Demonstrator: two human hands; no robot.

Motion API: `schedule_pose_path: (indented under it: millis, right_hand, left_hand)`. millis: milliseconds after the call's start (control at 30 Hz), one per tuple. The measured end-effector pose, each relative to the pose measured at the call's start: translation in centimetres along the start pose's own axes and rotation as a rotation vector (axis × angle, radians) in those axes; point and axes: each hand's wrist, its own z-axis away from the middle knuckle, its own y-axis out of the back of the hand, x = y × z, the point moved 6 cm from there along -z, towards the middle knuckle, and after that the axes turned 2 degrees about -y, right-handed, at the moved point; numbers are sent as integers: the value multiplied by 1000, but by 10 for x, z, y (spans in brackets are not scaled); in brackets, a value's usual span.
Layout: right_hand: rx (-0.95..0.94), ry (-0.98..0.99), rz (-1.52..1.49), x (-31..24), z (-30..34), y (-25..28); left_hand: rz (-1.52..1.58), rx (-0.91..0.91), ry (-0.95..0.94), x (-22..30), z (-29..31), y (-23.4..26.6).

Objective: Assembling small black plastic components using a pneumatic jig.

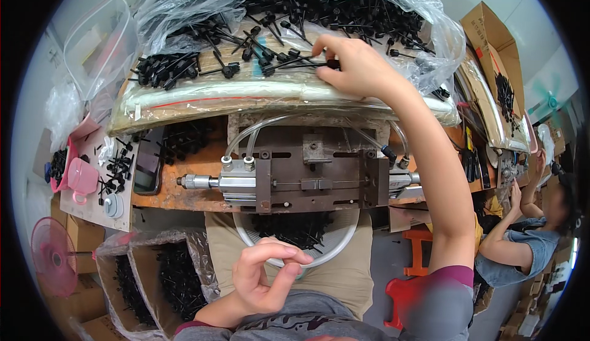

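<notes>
My right hand (355, 66) reaches across the bench to a plastic-lined heap of black stemmed plastic parts (289, 3). Its thumb and fingers close around the head of one black stemmed part (333, 64), whose thin stem seems to point left. My left hand (265, 274) hovers above my lap with curled fingers, thumb and forefinger nearly meeting; anything between them is too small to make out. Between the hands sits a dark metal clamping fixture (286, 172) with a cylinder on each side and clear air hoses. A white basin (337, 256) holding black parts rests on my lap.
At left are a pink cup (82, 178), loose black parts and a dark tray (148, 172). Lined boxes of black parts (179, 279) and a pink fan (54, 257) stand lower left. A red stool (393, 304) and another person (516, 249) are at right.
</notes>
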Motion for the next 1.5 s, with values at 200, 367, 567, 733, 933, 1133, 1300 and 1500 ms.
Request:
schedule_pose_path:
  millis: [200,367,567,733,933,1133,1300,1500]
  right_hand:
    - [-196,-93,136,-1,-5,-7]
    - [-81,-3,232,8,15,2]
    - [39,-67,-5,3,46,34]
    - [134,37,-126,-11,72,41]
    - [333,206,6,-28,95,34]
    - [306,554,108,-92,160,-2]
    - [335,288,-213,-65,197,-9]
    - [372,276,-347,-75,206,-21]
  left_hand:
    - [-164,-162,-85,3,-3,-12]
    - [-203,-103,-90,-3,0,-4]
    - [-236,-83,-149,0,-6,-4]
    - [-202,-20,-18,-3,-28,11]
    - [-168,117,47,-13,-54,15]
    - [-69,139,53,-8,-52,42]
    - [-1222,520,-201,18,-39,122]
    - [-1471,525,150,-44,-58,262]
